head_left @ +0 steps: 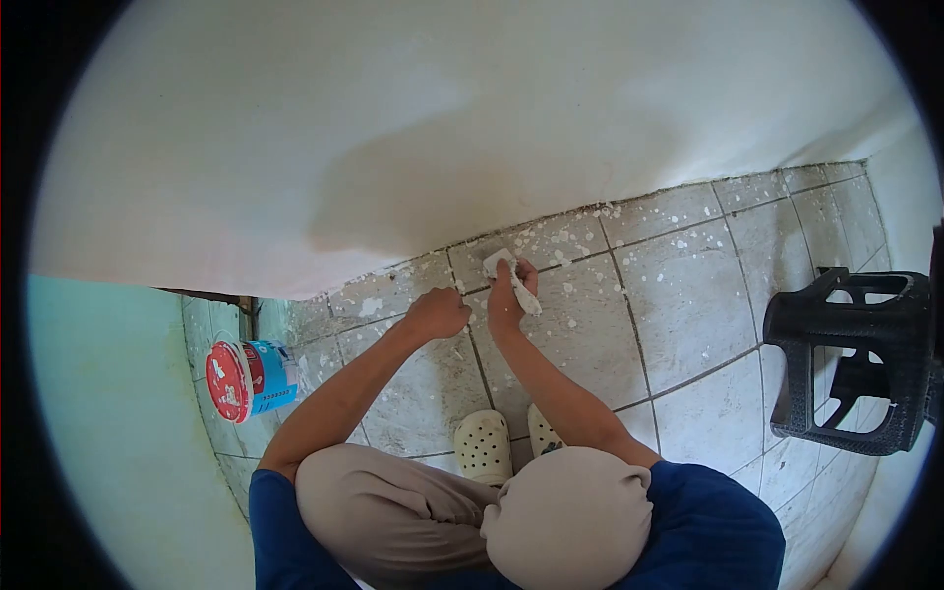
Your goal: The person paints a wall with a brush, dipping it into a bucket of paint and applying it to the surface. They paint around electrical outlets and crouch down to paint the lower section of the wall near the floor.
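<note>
Held low over the tiled floor [678, 305], my right hand [516, 285] grips a crumpled white cloth [529, 298], part of which hangs below the fingers. A whitish flat piece [499, 262] shows at the fingertips; whether it is part of the cloth I cannot tell. My left hand [440, 313] is closed just to the left, near the foot of the wall, and what it holds, if anything, is hidden. White paint spots and flakes lie on the tiles around both hands.
A pale wall [393, 118] rises directly in front of my hands. On the left stands a red and blue paint bucket [265, 379]. A black plastic stool [851, 359] is at the right. My light clogs [483, 444] rest on the tiles below my hands.
</note>
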Available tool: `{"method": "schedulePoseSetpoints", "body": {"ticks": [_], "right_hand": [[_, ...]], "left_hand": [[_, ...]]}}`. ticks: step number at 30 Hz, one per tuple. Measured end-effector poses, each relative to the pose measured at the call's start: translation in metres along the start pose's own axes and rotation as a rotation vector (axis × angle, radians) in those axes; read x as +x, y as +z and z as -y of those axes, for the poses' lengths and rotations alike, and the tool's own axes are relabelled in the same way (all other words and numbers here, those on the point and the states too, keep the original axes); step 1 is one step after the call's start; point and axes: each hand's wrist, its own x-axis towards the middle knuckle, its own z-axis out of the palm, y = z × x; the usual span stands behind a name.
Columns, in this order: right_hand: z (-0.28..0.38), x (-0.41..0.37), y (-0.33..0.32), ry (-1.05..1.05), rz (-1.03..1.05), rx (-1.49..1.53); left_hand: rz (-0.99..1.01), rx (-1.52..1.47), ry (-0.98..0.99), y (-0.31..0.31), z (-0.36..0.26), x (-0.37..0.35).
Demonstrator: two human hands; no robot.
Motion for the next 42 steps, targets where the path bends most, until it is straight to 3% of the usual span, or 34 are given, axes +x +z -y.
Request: {"method": "schedulePoseSetpoints", "body": {"ticks": [2,7,11,14,17,20,23,26,27,29,33,36,39,42], "right_hand": [[0.048,-0.016,0.019,0.079,0.042,0.139],[0.169,-0.054,0.056,0.011,0.213,0.443],[0.178,-0.054,0.019,-0.176,0.229,0.426],[0.112,0.002,0.008,-0.021,0.067,0.334],[0.085,0.033,-0.012,0.006,-0.021,0.192],[0.158,-0.001,0.006,-0.058,-0.052,0.338],[0.223,-0.035,0.031,-0.259,0.177,0.516],[0.189,-0.03,0.057,-0.325,0.213,0.427],[0.152,-0.014,0.048,-0.308,0.195,0.218],[0.108,-0.011,0.023,-0.153,0.081,0.134],[0.124,-0.023,0.012,-0.049,-0.011,0.224],[0.195,-0.041,0.038,-0.271,0.172,0.415],[0.188,-0.029,0.052,-0.239,0.213,0.442],[0.114,-0.003,0.02,-0.086,0.041,0.122]], "left_hand": [[-0.004,0.0,0.0,0.006,0.001,0.002],[0.034,0.017,0.029,-0.001,-0.004,0.004],[0.0,-0.047,0.044,-0.007,-0.004,0.006],[-0.013,-0.061,0.102,0.005,-0.006,0.022],[-0.062,-0.053,0.173,0.009,-0.012,0.028],[-0.057,-0.078,0.176,0.002,-0.032,0.019],[-0.01,-0.082,0.148,0.007,-0.032,0.023],[-0.057,-0.042,0.165,0.016,-0.018,0.032],[-0.074,-0.047,0.157,0.014,-0.016,0.03],[-0.081,-0.051,0.152,0.006,-0.014,0.026],[-0.063,-0.059,0.147,0.004,-0.012,0.017],[-0.025,-0.087,0.095,0.004,-0.019,0.012],[-0.022,-0.057,0.139,0.004,-0.016,0.023],[-0.069,-0.058,0.157,-0.002,-0.022,0.021]]}}
